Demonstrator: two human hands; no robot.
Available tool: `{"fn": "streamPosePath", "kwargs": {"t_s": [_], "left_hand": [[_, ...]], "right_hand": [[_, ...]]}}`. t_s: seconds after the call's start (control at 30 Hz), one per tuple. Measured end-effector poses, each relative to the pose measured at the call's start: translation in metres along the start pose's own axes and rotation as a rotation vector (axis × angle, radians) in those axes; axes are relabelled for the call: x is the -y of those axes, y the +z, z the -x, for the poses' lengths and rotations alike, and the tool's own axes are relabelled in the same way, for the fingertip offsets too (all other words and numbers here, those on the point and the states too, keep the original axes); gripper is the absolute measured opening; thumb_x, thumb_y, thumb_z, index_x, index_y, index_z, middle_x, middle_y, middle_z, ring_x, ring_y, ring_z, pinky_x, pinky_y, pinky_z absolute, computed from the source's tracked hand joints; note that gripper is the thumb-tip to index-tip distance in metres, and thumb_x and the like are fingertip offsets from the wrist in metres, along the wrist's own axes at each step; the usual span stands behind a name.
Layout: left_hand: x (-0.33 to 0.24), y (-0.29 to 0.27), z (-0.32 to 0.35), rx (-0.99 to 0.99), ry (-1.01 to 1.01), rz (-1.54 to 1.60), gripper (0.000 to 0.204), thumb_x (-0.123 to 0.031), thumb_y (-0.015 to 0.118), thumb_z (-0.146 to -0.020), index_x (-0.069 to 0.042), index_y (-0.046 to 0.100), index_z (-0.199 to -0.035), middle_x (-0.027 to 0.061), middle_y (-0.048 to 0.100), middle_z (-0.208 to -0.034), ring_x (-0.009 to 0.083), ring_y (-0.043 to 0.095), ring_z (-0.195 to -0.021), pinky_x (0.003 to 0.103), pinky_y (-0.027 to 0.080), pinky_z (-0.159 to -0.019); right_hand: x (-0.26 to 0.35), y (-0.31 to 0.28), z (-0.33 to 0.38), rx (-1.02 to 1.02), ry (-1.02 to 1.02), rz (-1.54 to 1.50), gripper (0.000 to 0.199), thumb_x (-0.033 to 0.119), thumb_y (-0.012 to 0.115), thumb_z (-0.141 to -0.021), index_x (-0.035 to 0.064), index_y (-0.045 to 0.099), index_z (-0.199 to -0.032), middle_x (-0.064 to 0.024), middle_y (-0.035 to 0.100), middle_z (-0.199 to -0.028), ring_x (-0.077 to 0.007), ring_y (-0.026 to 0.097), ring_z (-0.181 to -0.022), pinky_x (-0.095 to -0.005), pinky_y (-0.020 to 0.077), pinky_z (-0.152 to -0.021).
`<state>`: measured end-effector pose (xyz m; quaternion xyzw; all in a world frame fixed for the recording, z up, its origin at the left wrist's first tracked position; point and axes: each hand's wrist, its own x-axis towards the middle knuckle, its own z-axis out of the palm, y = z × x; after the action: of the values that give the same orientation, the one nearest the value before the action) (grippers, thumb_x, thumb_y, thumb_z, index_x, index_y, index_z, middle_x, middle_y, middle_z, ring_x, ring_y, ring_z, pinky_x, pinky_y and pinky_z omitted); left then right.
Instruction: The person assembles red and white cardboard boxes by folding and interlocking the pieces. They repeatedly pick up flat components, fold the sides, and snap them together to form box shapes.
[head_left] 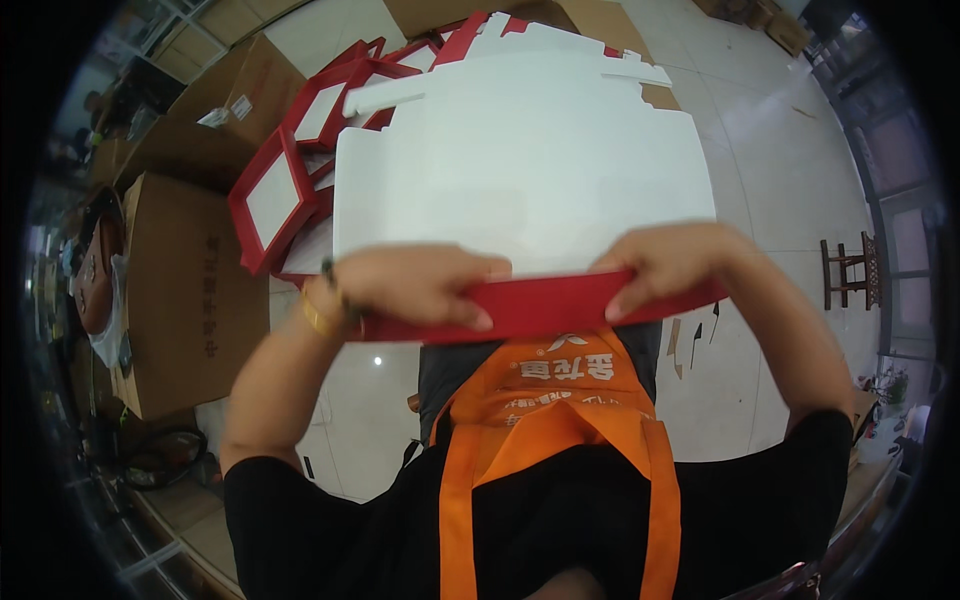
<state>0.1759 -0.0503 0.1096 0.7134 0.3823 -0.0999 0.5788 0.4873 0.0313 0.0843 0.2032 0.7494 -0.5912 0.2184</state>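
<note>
A large die-cut cardboard sheet [530, 160], white on its upper face, lies before me. Along its near edge a red flap [548, 303] is bent up toward my body. My left hand [425, 285] grips this flap left of the middle, with the thumb on the red face and the fingers on the white side. On the right, my right hand [665, 262] pinches the same flap in a like manner. Both hands are slightly blurred. Notched tabs stick out at the sheet's far end, where some red shows.
Several red trays with white insides [275, 200] are piled at the left, close against the sheet. Brown cardboard boxes [185, 290] stand further left. A small wooden stool [850, 270] is on the tiled floor [745, 130] at right. An orange apron [555, 400] hangs before my body.
</note>
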Motion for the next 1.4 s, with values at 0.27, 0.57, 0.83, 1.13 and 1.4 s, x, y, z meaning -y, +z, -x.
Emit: {"fn": "streamPosePath", "kwargs": {"t_s": [0.27,0.57,0.83,1.13,1.4], "left_hand": [[0.073,-0.046,-0.050,0.124,-0.062,0.472,0.066,-0.021,0.085,-0.095,0.000,0.058,-0.152,0.0094,0.074,-0.134,0.0153,0.069,-0.119,0.030,0.052,-0.110],[0.068,-0.083,-0.057,-0.074,-0.190,0.277,0.062,-0.024,0.086,-0.093,-0.003,0.063,-0.146,0.0126,0.078,-0.127,0.0187,0.075,-0.110,0.031,0.057,-0.102],[0.057,-0.067,-0.052,-0.279,-0.185,-0.148,0.061,-0.039,0.085,-0.091,-0.007,0.065,-0.139,0.0155,0.079,-0.117,0.0281,0.075,-0.104,0.038,0.058,-0.090],[0.000,0.056,-0.018,-0.997,-0.037,-0.853,0.097,-0.035,0.096,-0.071,0.006,0.052,-0.147,0.0115,0.059,-0.106,0.0285,0.059,-0.096,0.039,0.049,-0.088],[0.029,0.124,-0.034,-1.044,0.024,-0.721,0.047,-0.015,0.081,-0.071,-0.007,0.059,-0.112,0.0080,0.053,-0.092,0.0256,0.056,-0.082,0.038,0.043,-0.072]], "right_hand": [[-0.037,-0.066,-0.056,0.177,0.267,-0.236,0.044,0.026,0.089,-0.089,0.0022,0.079,-0.125,-0.0127,0.082,-0.113,-0.0183,0.077,-0.097,-0.0282,0.0614,-0.084],[-0.018,-0.100,-0.056,-0.064,0.365,-0.104,0.049,0.023,0.091,-0.085,0.0013,0.077,-0.127,-0.0142,0.082,-0.113,-0.0210,0.078,-0.099,-0.0310,0.0612,-0.092],[-0.007,-0.078,-0.045,-0.314,0.322,0.285,0.061,0.030,0.090,-0.084,0.0013,0.071,-0.134,-0.0188,0.078,-0.121,-0.0306,0.075,-0.111,-0.0398,0.0560,-0.100],[0.039,0.045,0.001,-0.912,0.019,0.876,0.073,0.020,0.090,-0.081,0.0035,0.059,-0.145,-0.0107,0.060,-0.117,-0.0282,0.060,-0.112,-0.0436,0.0433,-0.107],[-0.013,0.130,-0.025,-1.042,-0.012,0.873,0.081,0.022,0.096,-0.064,0.0078,0.061,-0.136,-0.0081,0.059,-0.109,-0.0268,0.059,-0.104,-0.0434,0.0443,-0.098]]}}
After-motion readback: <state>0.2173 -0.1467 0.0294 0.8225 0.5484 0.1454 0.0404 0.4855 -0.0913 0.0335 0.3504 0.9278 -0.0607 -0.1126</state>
